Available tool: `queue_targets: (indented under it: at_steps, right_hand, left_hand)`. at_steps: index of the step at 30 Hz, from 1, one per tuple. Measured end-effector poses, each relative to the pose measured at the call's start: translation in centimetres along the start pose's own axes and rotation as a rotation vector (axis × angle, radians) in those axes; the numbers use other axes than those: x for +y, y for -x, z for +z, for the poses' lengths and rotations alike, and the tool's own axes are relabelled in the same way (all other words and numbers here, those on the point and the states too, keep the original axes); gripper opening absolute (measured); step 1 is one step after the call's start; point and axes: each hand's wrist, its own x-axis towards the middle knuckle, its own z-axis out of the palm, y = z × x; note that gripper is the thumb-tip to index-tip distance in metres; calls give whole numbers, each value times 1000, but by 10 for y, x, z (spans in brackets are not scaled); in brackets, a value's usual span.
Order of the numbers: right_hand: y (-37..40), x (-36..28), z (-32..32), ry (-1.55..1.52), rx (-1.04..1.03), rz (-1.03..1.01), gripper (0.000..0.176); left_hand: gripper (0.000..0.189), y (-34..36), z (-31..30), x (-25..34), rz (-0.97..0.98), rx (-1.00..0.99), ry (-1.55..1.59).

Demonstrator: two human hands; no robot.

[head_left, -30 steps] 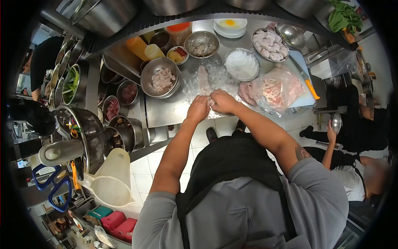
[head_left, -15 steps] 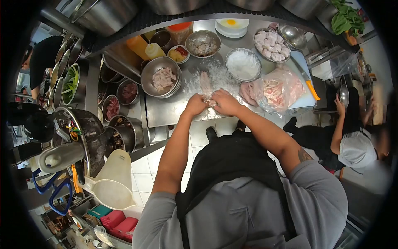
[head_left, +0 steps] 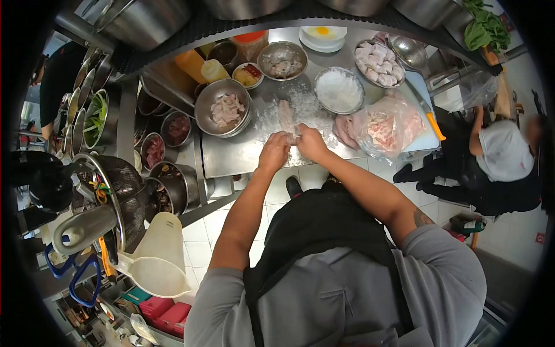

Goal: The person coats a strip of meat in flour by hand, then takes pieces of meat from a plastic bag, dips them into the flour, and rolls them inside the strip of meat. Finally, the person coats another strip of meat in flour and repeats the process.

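Note:
A thin strip of pale raw meat (head_left: 285,111), dusted with white powder, lies on the steel worktop (head_left: 231,159). At its near end both hands are closed together. My left hand (head_left: 275,151) curls its fingers over the meat's end, from the left. From the right, my right hand (head_left: 311,143) pinches the same end, its fingertips close to the left ones. My hands partly hide the meat between them. A metal bowl of white powder (head_left: 339,100) stands beyond my right hand, and a bowl of raw meat pieces (head_left: 203,118) sits left of the strip.
At right, a plastic bag of raw meat (head_left: 384,124) lies by a cutting board (head_left: 426,140) with an orange-handled knife (head_left: 435,125). A bowl of powdered pieces (head_left: 380,65) stands behind. A strainer (head_left: 159,272) hangs at left. A co-worker (head_left: 504,151) stands at right.
My hands have drawn closer together at the meat's near end, with the left one's fingers now curled over it. The co-worker at right has shifted, and the metal bowl they held is no longer visible.

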Motion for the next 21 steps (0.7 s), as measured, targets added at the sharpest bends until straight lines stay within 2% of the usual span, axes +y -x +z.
queue_targets:
  at_steps: [1, 4, 12, 13, 16, 18, 21]
  right_hand:
    - [0, -1, -2, -3, -10, -1, 31]
    - [3, 12, -5, 43, 23, -255, 41]
    - [4, 20, -9, 88, -173, -198, 47]
    - [6, 20, -12, 97, -206, -193, 46]
    - [14, 19, -16, 147, -80, -441, 43]
    - [9, 23, -13, 179, -106, -415, 41]
    - [-5, 26, -15, 201, -136, -435, 35]
  left_hand:
    - [37, 0, -1, 1, 7, -10, -1]
    - [36, -3, -6, 1, 30, -46, -13]
    - [38, -9, -11, 0, -11, -214, 73]
    - [39, -12, -13, 0, -60, -273, 82]
    - [41, -26, -21, 2, -217, -404, 100]
    - [42, -32, -25, 6, -324, -438, 99]
    - [46, -31, -29, 3, -336, -363, 73]
